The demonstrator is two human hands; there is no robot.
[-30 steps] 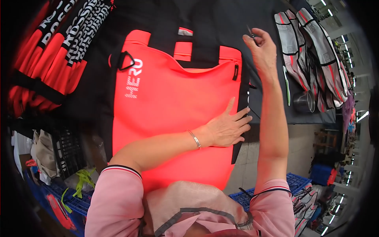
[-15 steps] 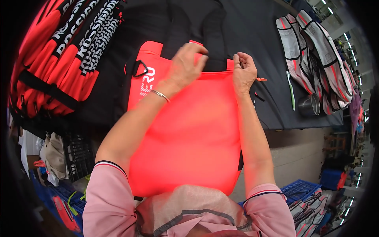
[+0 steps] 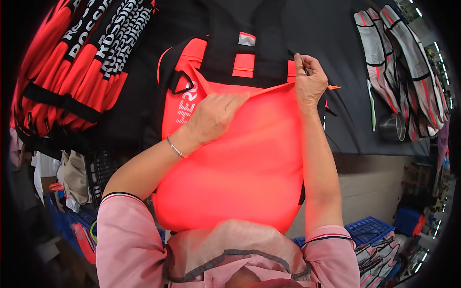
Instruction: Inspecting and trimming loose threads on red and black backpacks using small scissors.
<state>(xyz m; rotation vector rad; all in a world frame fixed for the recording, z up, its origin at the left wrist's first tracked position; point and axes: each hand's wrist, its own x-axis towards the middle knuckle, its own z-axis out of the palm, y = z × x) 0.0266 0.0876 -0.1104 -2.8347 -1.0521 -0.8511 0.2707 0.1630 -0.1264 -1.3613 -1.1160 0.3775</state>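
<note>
Bag point(image 3: 230, 177), red, is laid on the table point(image 3: 355, 139), lower end overhanging. Top edge point(image 3: 269, 90) has just been drawn down by the left hand point(image 3: 216, 115), grip closed on it; mouth likely spread wider. Right hand point(image 3: 311, 84) is curled at the corner; its hold can't be told.

From here I see the bag point(image 3: 240, 158) on the table point(image 3: 348, 132), stacked pieces point(image 3: 84, 67) to its left, cup point(image 3: 390, 127) to its right.

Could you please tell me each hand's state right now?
Left hand: closed, gripping the top edge of the orange bag.
Right hand: closed on a small dark item I cannot identify, near the bag's upper corner.
</note>
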